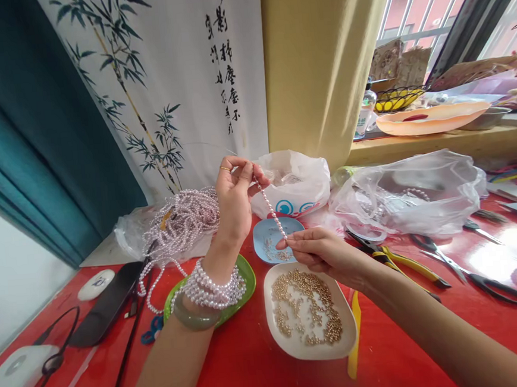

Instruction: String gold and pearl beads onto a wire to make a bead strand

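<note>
Two hands hold a short pearl strand (272, 211) taut above the white dish of gold beads (310, 308), left hand (234, 201) fingers pinched on its top, right hand (319, 251) fingers closed on its bottom; a loosened pinch could probably spill pearls over the red surface (254, 367).

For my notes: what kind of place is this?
Probably a home craft table for beading: a strand of pearls held between both hands, a white dish of gold beads, pliers on the red table.
</note>
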`<state>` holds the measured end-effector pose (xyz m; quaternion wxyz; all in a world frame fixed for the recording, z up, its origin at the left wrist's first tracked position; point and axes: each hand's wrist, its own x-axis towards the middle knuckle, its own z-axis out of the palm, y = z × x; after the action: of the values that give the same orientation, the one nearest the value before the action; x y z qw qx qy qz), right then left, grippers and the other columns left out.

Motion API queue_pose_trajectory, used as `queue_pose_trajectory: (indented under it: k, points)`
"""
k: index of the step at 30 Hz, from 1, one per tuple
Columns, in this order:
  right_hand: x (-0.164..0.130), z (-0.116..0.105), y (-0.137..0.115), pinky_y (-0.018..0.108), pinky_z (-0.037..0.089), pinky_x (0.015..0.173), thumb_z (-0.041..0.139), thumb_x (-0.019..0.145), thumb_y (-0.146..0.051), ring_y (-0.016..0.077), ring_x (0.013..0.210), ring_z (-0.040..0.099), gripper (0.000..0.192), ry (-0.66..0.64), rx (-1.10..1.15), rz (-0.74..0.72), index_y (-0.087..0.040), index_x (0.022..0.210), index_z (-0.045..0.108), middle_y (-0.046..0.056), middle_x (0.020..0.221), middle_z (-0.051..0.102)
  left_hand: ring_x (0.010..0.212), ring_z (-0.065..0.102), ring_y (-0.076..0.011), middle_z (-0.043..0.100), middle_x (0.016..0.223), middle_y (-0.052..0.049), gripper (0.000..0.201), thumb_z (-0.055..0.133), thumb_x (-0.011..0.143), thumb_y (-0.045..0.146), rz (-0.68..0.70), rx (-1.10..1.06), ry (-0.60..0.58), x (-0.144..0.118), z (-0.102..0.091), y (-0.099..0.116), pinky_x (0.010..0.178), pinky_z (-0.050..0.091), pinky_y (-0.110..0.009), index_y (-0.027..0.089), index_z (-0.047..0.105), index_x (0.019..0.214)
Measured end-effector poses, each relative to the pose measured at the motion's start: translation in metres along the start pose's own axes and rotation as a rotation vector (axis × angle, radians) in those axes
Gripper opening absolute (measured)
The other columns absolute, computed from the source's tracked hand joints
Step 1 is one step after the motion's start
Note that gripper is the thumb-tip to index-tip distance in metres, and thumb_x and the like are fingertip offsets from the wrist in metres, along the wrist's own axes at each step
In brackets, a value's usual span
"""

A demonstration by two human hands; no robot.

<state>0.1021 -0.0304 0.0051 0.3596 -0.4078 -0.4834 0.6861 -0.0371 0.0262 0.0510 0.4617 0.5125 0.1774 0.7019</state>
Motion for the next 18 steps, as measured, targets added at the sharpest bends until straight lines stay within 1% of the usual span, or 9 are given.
queue_pose_trajectory:
  k: [3,5,7,8,9,11,13,16,18]
  points:
    - [0.004,-0.006,0.004,0.017,0.006,0.032,0.057,0.07,-0.025,0.0017,0.034,0.01,0.013,0.0,0.122,0.052,-0.012,0.073,0.06,-0.011,0.04,0.024,0.056,0.054,-0.0078,0.053,0.061,0.003,0.005,0.05,0.077,0.017,0.05,0.067,-0.118,-0.01,0.012,0.007,0.06,0.046,-0.023,0.02,0.048,0.073]
    - [0.007,-0.011,0.007,0.016,0.018,0.031,0.056,0.071,-0.027,0.0018,0.032,0.022,0.015,0.038,0.108,0.02,-0.013,0.075,0.061,-0.008,0.041,0.036,0.059,0.056,-0.0094,0.055,0.061,0.002,0.006,0.05,0.077,0.017,0.018,0.104,-0.233,-0.015,0.016,0.007,0.062,0.045,-0.024,0.02,0.048,0.073]
    - [0.01,-0.016,0.01,0.02,0.036,0.042,0.055,0.072,-0.029,0.0062,0.043,0.045,0.017,0.115,-0.093,-0.085,-0.015,0.078,0.064,-0.001,0.053,0.055,0.061,0.057,-0.0104,0.058,0.061,0.001,0.006,0.051,0.076,0.017,-0.057,0.12,-0.305,-0.017,0.017,0.004,0.064,0.046,-0.025,0.019,0.048,0.072]
    - [0.012,-0.02,0.01,0.024,0.043,0.052,0.056,0.072,-0.029,0.0103,0.054,0.053,0.016,0.167,-0.224,-0.149,-0.016,0.077,0.065,0.002,0.063,0.061,0.061,0.057,-0.0107,0.059,0.062,0.001,0.006,0.051,0.076,0.018,-0.106,0.128,-0.322,-0.016,0.015,0.001,0.064,0.046,-0.026,0.019,0.048,0.071]
    - [0.013,-0.023,0.01,0.03,0.045,0.063,0.057,0.07,-0.027,0.0146,0.066,0.057,0.014,0.221,-0.346,-0.206,-0.018,0.076,0.066,0.004,0.072,0.064,0.061,0.058,-0.0109,0.059,0.062,0.0,0.006,0.051,0.076,0.019,-0.16,0.134,-0.328,-0.016,0.014,-0.002,0.065,0.047,-0.027,0.018,0.049,0.071]
    - [0.015,-0.03,0.007,0.037,0.04,0.08,0.06,0.067,-0.023,0.0198,0.084,0.056,0.011,0.324,-0.494,-0.291,-0.021,0.075,0.067,0.005,0.085,0.065,0.062,0.058,-0.0112,0.06,0.062,0.0,0.007,0.053,0.075,0.019,-0.269,0.145,-0.328,-0.015,0.011,-0.01,0.067,0.047,-0.028,0.017,0.05,0.07]
    - [0.013,-0.035,0.001,0.039,0.034,0.088,0.058,0.069,-0.022,0.0207,0.092,0.053,0.012,0.387,-0.529,-0.352,-0.022,0.078,0.067,0.004,0.092,0.064,0.063,0.059,-0.0113,0.062,0.064,-0.001,0.007,0.054,0.074,0.019,-0.347,0.131,-0.337,-0.016,0.01,-0.018,0.068,0.047,-0.029,0.016,0.05,0.07]
    - [0.006,-0.034,-0.009,0.038,0.034,0.089,0.051,0.075,-0.024,0.019,0.092,0.055,0.017,0.382,-0.52,-0.426,-0.023,0.083,0.066,0.002,0.092,0.065,0.064,0.059,-0.012,0.063,0.07,-0.002,0.007,0.055,0.073,0.021,-0.396,0.075,-0.364,-0.019,0.011,-0.026,0.067,0.048,-0.03,0.016,0.05,0.072]
    - [0.002,-0.03,-0.012,0.037,0.035,0.089,0.049,0.076,-0.023,0.0179,0.092,0.055,0.02,0.324,-0.458,-0.412,-0.023,0.086,0.066,0.002,0.092,0.065,0.066,0.059,-0.0125,0.063,0.072,-0.003,0.009,0.057,0.072,0.022,-0.407,0.073,-0.345,-0.02,0.013,-0.029,0.064,0.048,-0.029,0.015,0.051,0.072]
